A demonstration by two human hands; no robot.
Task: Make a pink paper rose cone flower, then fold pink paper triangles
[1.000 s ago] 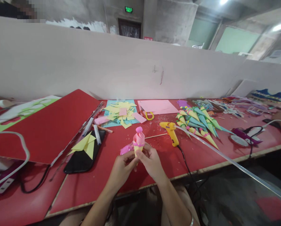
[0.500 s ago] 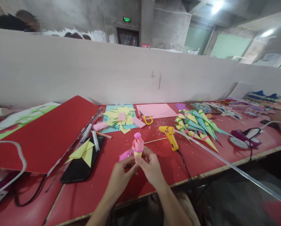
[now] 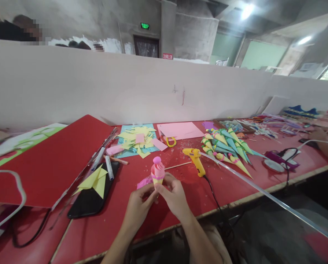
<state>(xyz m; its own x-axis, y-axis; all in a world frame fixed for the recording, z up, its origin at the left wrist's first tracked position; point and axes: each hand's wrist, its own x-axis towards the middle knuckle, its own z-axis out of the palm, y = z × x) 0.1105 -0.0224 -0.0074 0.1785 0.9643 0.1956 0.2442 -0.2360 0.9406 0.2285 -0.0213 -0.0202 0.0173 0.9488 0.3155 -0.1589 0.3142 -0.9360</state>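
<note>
Upright between both hands stands a toy ice cream cone, with a pink swirled top, a pink ball at its tip and a pale yellow cone below. The fingers of my left hand are closed on the cone's lower left side. My right hand grips it from the right, thumb across the front; the cone's point is hidden by the fingers. Just behind the hands lies a piece of pink wrapping. A yellow glue gun with a long clear glue stick rests to the right, near a thin wooden stick.
Several paper cones are heaped right of the glue gun. Yellow paper scraps, scissors and pink sheets lie toward the back. Left are a black phone, folded yellow paper, a marker and a red board.
The view has shifted slightly, so the scene sits a little further left. Both hands still hold the toy cone in nearly the same pose.
</note>
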